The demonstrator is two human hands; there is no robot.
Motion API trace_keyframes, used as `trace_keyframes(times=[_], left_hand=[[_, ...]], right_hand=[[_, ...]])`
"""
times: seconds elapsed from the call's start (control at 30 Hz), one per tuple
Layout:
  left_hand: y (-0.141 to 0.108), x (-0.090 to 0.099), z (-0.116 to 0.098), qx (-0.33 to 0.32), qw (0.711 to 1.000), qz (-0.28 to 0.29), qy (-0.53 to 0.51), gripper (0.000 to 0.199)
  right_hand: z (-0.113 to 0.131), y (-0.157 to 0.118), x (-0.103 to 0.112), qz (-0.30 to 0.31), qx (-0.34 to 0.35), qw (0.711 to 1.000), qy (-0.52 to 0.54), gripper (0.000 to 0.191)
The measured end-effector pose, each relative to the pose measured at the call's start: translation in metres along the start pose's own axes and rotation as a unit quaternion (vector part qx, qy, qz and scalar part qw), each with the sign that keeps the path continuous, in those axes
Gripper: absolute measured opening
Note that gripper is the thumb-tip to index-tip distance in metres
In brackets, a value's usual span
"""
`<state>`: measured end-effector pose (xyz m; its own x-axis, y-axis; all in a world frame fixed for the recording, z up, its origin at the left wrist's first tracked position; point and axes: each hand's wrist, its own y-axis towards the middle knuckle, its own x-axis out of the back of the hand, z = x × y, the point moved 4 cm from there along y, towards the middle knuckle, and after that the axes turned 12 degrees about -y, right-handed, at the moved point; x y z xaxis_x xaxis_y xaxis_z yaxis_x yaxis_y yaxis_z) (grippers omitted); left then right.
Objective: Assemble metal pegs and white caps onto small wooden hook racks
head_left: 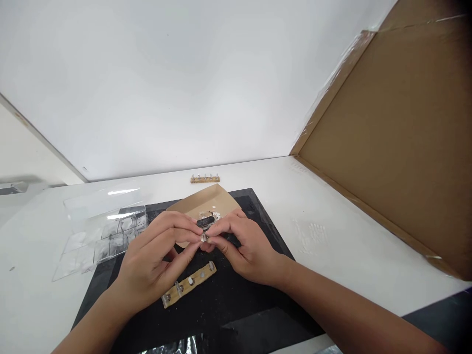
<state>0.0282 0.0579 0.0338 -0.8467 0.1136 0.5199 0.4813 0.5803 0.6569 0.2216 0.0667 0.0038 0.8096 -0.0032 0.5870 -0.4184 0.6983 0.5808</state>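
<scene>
Item: one small clear piece (204,237), above the black mat (236,307), pinched between the fingertips of your left hand (153,260) and right hand (252,246) — gripped from both sides, presumably to steady something so tiny. Item: one wooden strip (196,279) bearing small fittings, slantwise on the mat and nearer you, within easy reach. Item: one cardboard tray (199,199), across the mat's far edge, probably keeping its pale bits together. Item: one clear compartment case (110,241), overlapping the far left corner. Item: one second strip (205,180), on the white surface (258,179) beyond that far edge — apparently out of your way.
</scene>
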Motion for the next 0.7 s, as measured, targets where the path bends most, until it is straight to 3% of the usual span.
trace_keyframes(times=[0.2,0.5,0.7], left_hand=[[-0.007,-0.004,0.006,0.033,0.999,-0.023,0.016,0.015],[-0.006,-0.005,0.009,0.015,1.000,-0.020,0.000,0.016],[-0.005,0.001,0.022,0.053,0.997,-0.043,0.031,0.012]], right_hand=[[0.001,-0.002,-0.007,0.010,-0.052,0.998,0.027,0.016],[-0.004,-0.002,-0.010,0.014,-0.123,0.992,0.029,0.010],[-0.015,0.001,-0.002,-0.066,-0.142,0.988,0.006,0.006]])
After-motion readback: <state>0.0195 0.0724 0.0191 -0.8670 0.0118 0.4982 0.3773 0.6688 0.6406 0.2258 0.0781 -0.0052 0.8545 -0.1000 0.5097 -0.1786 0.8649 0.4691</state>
